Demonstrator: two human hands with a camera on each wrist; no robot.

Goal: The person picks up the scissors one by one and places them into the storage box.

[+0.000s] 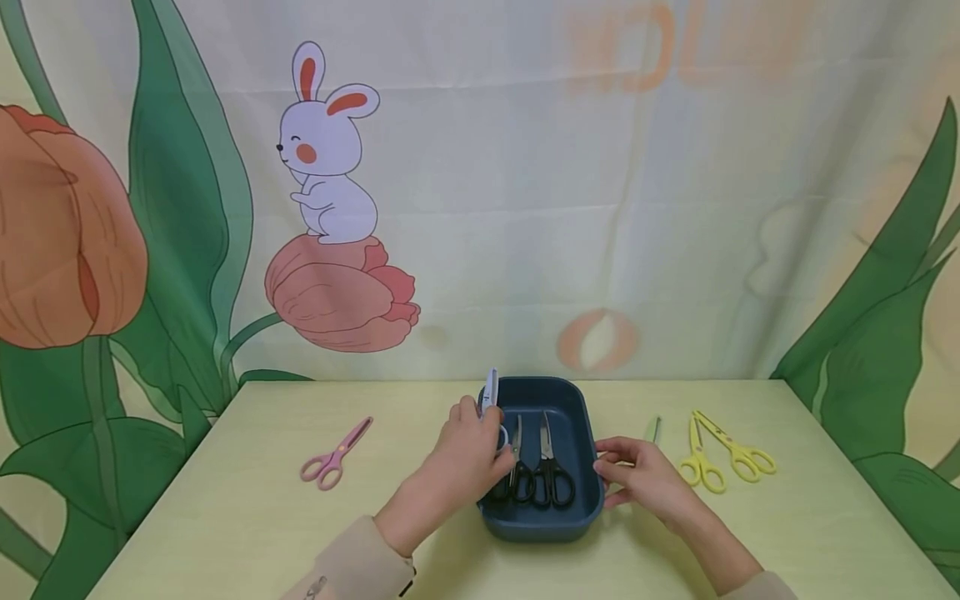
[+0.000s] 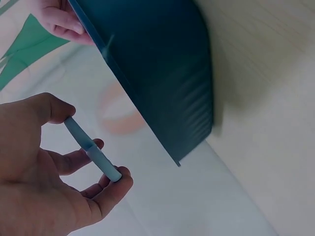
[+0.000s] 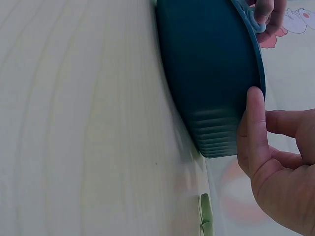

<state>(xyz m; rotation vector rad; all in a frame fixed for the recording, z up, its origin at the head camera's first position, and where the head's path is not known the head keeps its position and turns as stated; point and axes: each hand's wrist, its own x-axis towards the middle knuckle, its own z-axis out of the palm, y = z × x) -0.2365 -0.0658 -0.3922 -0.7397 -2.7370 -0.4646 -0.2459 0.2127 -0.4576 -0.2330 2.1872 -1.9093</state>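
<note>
My left hand (image 1: 468, 450) pinches a pair of light blue scissors (image 1: 490, 392) above the left rim of a dark blue bin (image 1: 536, 531). The blades point away from me. In the left wrist view the scissors' handle (image 2: 102, 161) lies edge-on between thumb and fingers, apart from the bin wall. Two pairs of black-handled scissors (image 1: 553, 483) lie side by side inside the bin, the left pair partly hidden by my hand. My right hand (image 1: 648, 479) holds the bin's right rim, with a finger along the outer wall in the right wrist view.
Pink scissors (image 1: 333, 461) lie on the table (image 1: 247, 517) to the left. At the right are two yellow pairs of scissors (image 1: 701, 467) and a thin green item (image 1: 657, 428), partly hidden by my right hand. A printed curtain (image 1: 480, 208) hangs behind the table.
</note>
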